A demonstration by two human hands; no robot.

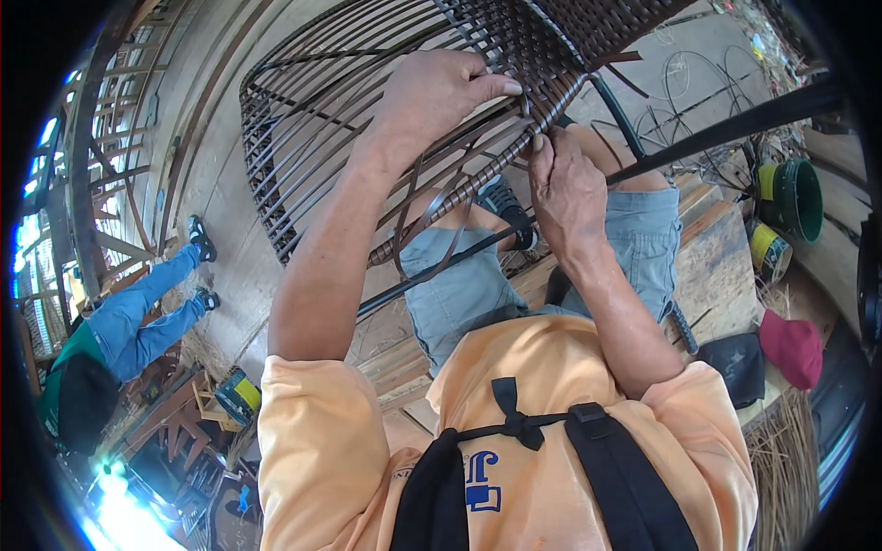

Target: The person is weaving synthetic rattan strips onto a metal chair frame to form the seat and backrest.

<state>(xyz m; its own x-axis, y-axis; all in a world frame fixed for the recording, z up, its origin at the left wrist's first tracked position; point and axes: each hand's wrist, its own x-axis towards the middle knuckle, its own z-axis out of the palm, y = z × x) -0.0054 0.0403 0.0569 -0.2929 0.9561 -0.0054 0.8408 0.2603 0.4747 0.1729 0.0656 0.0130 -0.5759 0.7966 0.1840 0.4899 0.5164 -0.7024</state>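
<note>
A dark brown woven rattan panel on a metal frame (367, 83) tilts in front of me, partly woven at the upper right, with bare ribs on the left. My left hand (439, 92) presses on the weave edge, thumb against a strand. My right hand (562, 184) pinches a dark brown rattan strip (432, 220) at the frame's edge rod; the strip loops down loosely over my knees. Both hands meet at the panel's lower right rim.
I sit on a wooden bench (717, 257). A green bucket (795, 197) and a yellow-labelled can (767, 250) stand at the right, with a red cap (792, 347) and a black pouch (735, 363). Another person in jeans (138, 317) sits at the left.
</note>
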